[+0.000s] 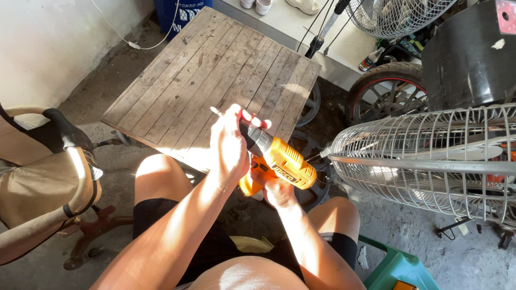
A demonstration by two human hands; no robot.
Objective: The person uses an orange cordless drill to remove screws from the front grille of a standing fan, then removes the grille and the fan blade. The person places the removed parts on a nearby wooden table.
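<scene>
An orange and black power drill (282, 161) is held over my knees, its nose pointing up and to the left. My left hand (230, 145) is wrapped around the drill's dark chuck, and a thin bit (216, 111) sticks out past the fingers. My right hand (278, 190) grips the drill's orange handle from below. Both hands are in front of the near edge of a weathered wooden slat table (215, 70).
A white wire fan cage (424, 156) lies close on the right, with a wheel (384, 94) and a dark drum (467, 53) behind it. A worn tan chair (48, 177) stands at left. A green stool edge (398, 266) shows at bottom right.
</scene>
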